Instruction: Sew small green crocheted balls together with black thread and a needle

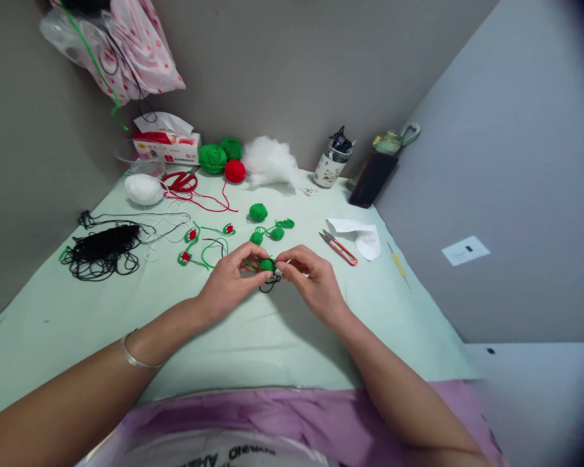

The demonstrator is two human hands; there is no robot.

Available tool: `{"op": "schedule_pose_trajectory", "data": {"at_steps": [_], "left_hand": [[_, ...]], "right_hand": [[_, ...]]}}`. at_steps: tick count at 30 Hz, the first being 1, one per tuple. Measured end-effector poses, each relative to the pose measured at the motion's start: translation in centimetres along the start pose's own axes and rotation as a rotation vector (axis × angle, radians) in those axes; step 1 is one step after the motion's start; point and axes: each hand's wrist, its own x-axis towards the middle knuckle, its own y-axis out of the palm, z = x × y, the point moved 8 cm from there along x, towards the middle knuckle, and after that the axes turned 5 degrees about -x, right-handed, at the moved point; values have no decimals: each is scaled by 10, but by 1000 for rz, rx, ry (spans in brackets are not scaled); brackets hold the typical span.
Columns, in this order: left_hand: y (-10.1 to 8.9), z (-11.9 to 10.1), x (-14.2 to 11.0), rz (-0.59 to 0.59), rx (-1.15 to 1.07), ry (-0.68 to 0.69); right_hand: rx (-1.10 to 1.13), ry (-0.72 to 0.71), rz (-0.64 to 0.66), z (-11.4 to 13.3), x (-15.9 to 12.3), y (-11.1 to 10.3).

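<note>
While a small green yarn ball (267, 265) is pinched by the left grip (230, 279), the right grip (314, 280) is held just beside it; whether it is closed on anything cannot be told. Black yarn (272, 281) is looped just below both; orange snips (339, 247) are laid beyond the right.

Small green piece (267, 264): partly covered by left fingers (247, 251). Right fingers (296, 257) just beside it; whatever lies between their tips too small to tell. Black strand (274, 279) below, upper end lost among the fingers. Pink dotted bag (146, 48) cut by top edge. Bottle (388, 141) largely hidden behind a dark slab (374, 179). Jar (329, 168): contents merge into one dark tangle. Tissue box (168, 149): fine print unreadable. Shirt lettering (243, 452) incomplete at bottom edge. Left forearm (87, 370) runs off-frame.
</note>
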Motion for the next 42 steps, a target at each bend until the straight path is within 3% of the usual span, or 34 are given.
{"op": "schedule_pose_trajectory", "data": {"at_steps": [5, 10, 13, 17, 21, 28, 36, 42], "left_hand": [[10, 0, -2, 82, 1, -6], [17, 0, -4, 156, -68, -94], [16, 4, -4, 149, -140, -138], [16, 10, -4, 165, -194, -151], [20, 6, -4, 197, -188, -132], [16, 3, -3, 176, -172, -142], [9, -3, 1, 134, -102, -65], [10, 0, 1, 153, -177, -115]], "right_hand": [[-23, -44, 40, 11, 2, -2], [293, 135, -70, -3, 8, -21], [414, 214, 43, -9, 8, -13], [349, 233, 142, -8, 4, -2], [353, 222, 119, -7, 4, -1], [505, 347, -9, -22, 4, 1], [582, 424, 18, -29, 7, 12], [478, 288, -15, -20, 4, 10]]}}
